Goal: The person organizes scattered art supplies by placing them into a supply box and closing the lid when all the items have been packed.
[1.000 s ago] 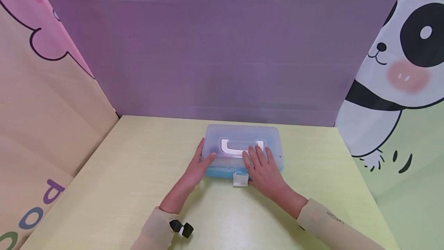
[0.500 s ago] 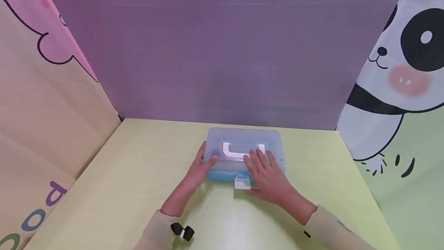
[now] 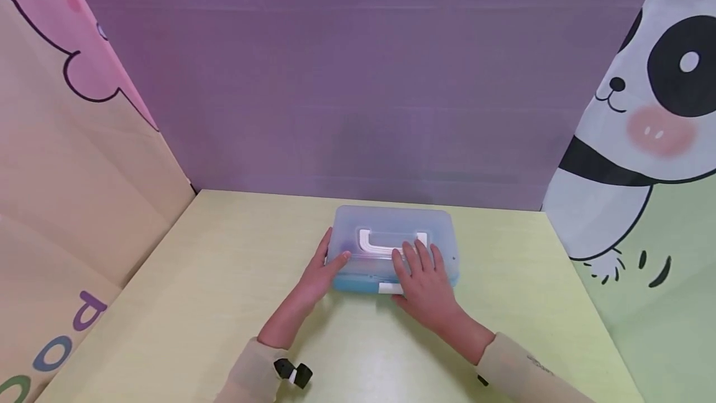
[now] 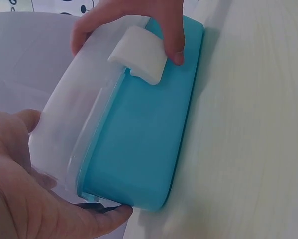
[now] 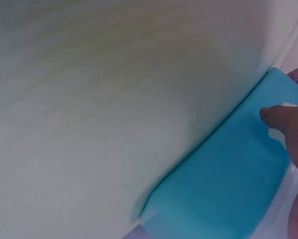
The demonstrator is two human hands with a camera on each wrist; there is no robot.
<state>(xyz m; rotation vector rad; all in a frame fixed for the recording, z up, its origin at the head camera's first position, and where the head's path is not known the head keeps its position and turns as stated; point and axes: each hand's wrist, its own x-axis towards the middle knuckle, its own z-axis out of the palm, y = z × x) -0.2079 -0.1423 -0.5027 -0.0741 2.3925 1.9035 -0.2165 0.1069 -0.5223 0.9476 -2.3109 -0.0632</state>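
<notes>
A plastic storage box (image 3: 394, 217) with a translucent lid and teal base (image 4: 134, 139) sits on the table, its lid down. A white handle (image 3: 364, 242) lies folded on top. My left hand (image 3: 317, 275) grips the box's left end, thumb at the lid's front edge. The fingers of my right hand (image 3: 427, 288) spread over the lid beside the handle. My right thumb (image 5: 280, 118) presses the white latch (image 4: 140, 56) at the front, against the teal wall. Something pinkish shows faintly through the lid, too blurred to name.
The pale wooden table (image 3: 240, 247) extends around the box. Behind it hangs a purple cloth backdrop (image 3: 358, 79). Printed panels rise at both sides, with a panda (image 3: 671, 79) on the right one. A small black device (image 3: 293, 373) is worn at my left wrist.
The latch stuck out from the front before; now it has swung up and lies close against the box under my right thumb. My left hand stays at the left end.
</notes>
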